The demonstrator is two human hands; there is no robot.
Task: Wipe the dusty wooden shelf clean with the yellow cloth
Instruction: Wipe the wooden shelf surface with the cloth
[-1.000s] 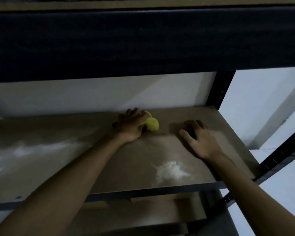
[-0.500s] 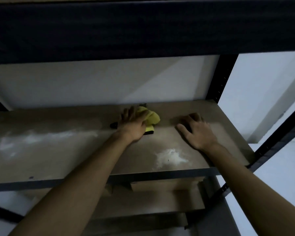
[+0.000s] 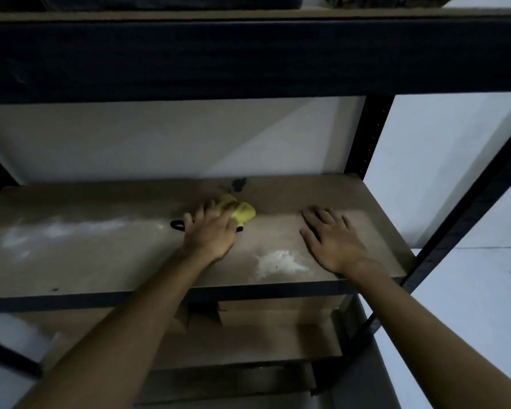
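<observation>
I'm looking down on the wooden shelf (image 3: pixel 101 261), dim light. Left hand (image 3: pixel 211 234) sits near the middle of the board, toward the back, palm down on the yellow cloth (image 3: pixel 242 212). Fingers spread and fairly flat, pressing the cloth onto the wood; grip reads released, pressing rather than clenched. Cloth is bunched, its yellow part poking out past the fingertips on the right. A black loop (image 3: pixel 177 225) shows at the left edge of that hand, touching the board; I can't tell if it belongs to the cloth.

Right hand (image 3: pixel 332 242) lies flat on the shelf on the right side, well apart from the cloth, fingers straight and splayed, holding nothing.

Dust: a white patch (image 3: pixel 279 261) near the front edge between the two hands, just beside the right hand's heel. A longer pale smear (image 3: pixel 65 231) runs across the left half of the board. Dark stain (image 3: pixel 238 184) at the back edge, just behind the cloth.

Black metal upright (image 3: pixel 372 137) at the right rear corner. Cardboard boxes (image 3: pixel 278 320) sit on the level below.
</observation>
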